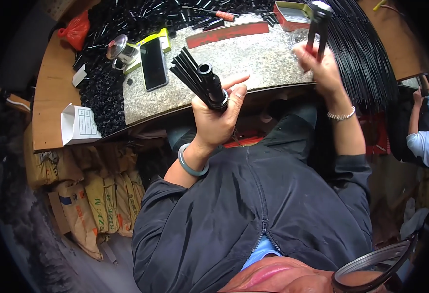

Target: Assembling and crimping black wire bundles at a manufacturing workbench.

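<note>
My left hand (pixel 213 119) is closed around a bundle of thin black rods (pixel 187 71) together with a thicker black tube (pixel 212 88), whose hollow round end points up. Its thumb and forefinger press near the tube's lower ring, just over the table's near edge. My right hand (pixel 325 73) grips a dark tool (pixel 318 29) with a silvery head, raised over the right side of the work surface. This tool is slightly smeared by motion, so its exact kind is unclear. Between the two hands lies the speckled stone slab (pixel 258 63) on the table.
Long black rods (pixel 356 53) lie heaped on the right. Small black parts (pixel 109 93) cover the left and far sides. A phone (pixel 153 63), a silvery lidded cup (pixel 119 49), a red bar (pixel 226 34), a screwdriver (pixel 224 16) and a red tin (pixel 292 17) edge the slab.
</note>
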The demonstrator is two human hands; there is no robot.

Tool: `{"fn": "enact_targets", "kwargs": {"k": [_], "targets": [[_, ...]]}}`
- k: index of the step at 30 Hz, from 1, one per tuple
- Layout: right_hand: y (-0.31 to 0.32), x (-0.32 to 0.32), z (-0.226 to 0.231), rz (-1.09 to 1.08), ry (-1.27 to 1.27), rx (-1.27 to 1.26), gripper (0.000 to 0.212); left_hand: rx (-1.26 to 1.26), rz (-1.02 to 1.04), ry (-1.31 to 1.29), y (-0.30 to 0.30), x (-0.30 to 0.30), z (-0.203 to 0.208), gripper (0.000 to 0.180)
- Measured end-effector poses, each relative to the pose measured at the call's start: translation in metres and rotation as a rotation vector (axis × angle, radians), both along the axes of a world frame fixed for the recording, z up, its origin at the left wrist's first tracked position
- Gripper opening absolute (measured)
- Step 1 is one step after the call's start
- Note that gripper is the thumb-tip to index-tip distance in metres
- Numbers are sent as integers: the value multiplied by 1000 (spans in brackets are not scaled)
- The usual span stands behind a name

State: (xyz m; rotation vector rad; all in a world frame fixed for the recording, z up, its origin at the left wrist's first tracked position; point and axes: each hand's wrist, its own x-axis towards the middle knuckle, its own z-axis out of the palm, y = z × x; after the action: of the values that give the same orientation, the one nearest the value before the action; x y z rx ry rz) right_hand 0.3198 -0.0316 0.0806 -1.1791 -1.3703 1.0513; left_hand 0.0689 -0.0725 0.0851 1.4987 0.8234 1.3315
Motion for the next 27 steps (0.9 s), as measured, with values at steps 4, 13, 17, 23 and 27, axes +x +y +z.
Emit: {"fn": "enact_targets", "kwargs": {"k": [4,13,17,23,27], "targets": [[-46,-56,2,139,269,-43,18,-16,-47,-3,-1,8,2,20],[-60,-93,-2,60,-11,495,5,123,-65,-17,0,6,-4,23],[-59,-108,4,-132,-95,819,21,-16,-59,20,-7,0,4,25],[-51,-128,-1,-150,-34,959,22,158,-62,-86,-4,4,-2,33],[-48,-133,-1,-107,-51,1012,21,150,-68,-81,-4,3,-2,36]]}}
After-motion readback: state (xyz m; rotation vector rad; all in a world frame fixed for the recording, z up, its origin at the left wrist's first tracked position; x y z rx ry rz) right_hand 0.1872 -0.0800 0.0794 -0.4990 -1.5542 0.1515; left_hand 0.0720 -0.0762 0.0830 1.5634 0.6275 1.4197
